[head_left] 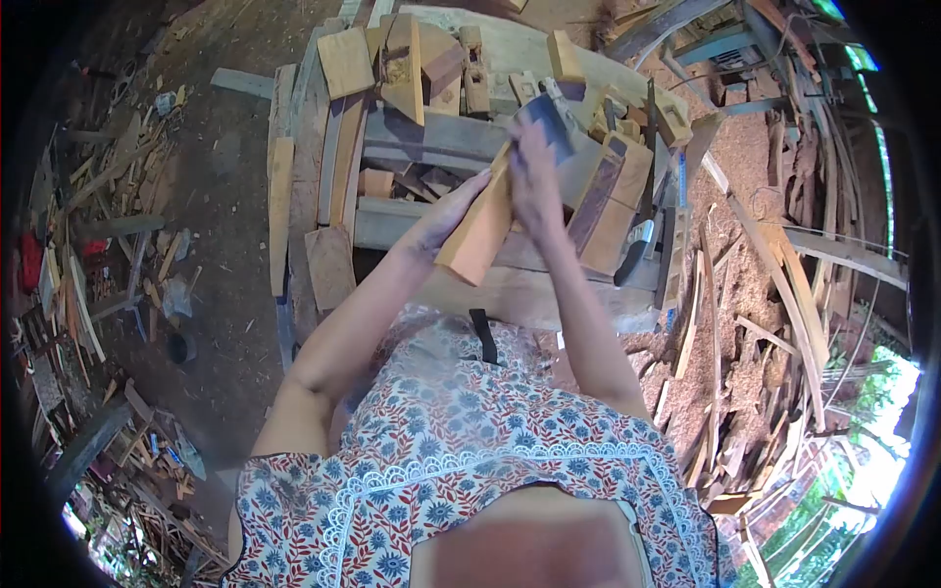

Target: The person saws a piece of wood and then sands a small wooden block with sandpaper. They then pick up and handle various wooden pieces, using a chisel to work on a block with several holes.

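Note:
A pale wooden block [478, 239] is held at a slant over the workbench, its near end toward me. My left hand [455, 208] is wrapped round its left side, fingers closed on the wood. At the block's far right side, my right hand [535, 181] is blurred by motion and lies against a dark flat sheet [549, 127]. The fingers of that hand are smeared, so their grip is unclear. Beneath the block are the grey planks of the bench [392, 223].
Wood pieces [400, 64] crowd the bench's far side. To the right lie a large wooden block [616, 206], a saw [648, 147] and a tool with a pale handle [637, 240]. Sawdust [745, 176] and long offcuts cover the ground at right; scraps [147, 235] lie at left.

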`<act>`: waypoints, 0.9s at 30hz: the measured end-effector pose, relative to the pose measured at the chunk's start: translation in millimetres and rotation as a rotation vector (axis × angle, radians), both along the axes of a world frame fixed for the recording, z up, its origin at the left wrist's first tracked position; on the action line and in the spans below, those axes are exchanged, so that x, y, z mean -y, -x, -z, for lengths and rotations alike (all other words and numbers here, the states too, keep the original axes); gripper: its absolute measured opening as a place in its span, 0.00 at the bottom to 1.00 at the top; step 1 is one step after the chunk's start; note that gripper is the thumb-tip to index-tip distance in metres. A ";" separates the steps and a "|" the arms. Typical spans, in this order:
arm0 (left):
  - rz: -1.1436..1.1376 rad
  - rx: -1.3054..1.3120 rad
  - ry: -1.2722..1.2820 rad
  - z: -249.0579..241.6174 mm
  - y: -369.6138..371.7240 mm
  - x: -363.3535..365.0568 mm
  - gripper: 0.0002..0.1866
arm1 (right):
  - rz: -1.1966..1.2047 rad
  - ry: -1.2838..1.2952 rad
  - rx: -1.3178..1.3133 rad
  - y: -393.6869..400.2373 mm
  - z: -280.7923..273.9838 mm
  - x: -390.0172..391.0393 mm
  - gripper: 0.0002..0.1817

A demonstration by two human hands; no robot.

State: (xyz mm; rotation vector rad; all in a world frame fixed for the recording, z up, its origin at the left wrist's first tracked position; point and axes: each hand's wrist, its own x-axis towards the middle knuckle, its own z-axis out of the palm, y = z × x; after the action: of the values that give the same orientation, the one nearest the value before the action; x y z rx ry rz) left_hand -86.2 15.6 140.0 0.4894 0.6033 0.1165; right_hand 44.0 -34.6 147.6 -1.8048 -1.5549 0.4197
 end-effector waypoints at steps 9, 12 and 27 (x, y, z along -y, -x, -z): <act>0.007 0.090 0.082 22.2 7.7 -2.4 0.22 | -0.072 -0.018 0.153 7.2 12.7 4.4 0.27; -0.108 0.005 0.119 6.1 0.3 -2.3 0.22 | -0.022 -0.023 0.161 10.9 9.6 6.3 0.29; -0.080 -0.034 0.008 -9.4 14.4 7.2 0.27 | 0.307 0.104 -0.184 -54.4 -23.1 12.5 0.22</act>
State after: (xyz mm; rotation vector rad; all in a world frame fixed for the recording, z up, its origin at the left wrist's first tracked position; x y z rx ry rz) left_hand -100.6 8.4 149.4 0.4609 0.6565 0.1817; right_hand 98.3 -47.1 170.7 -1.9841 -1.1277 0.5090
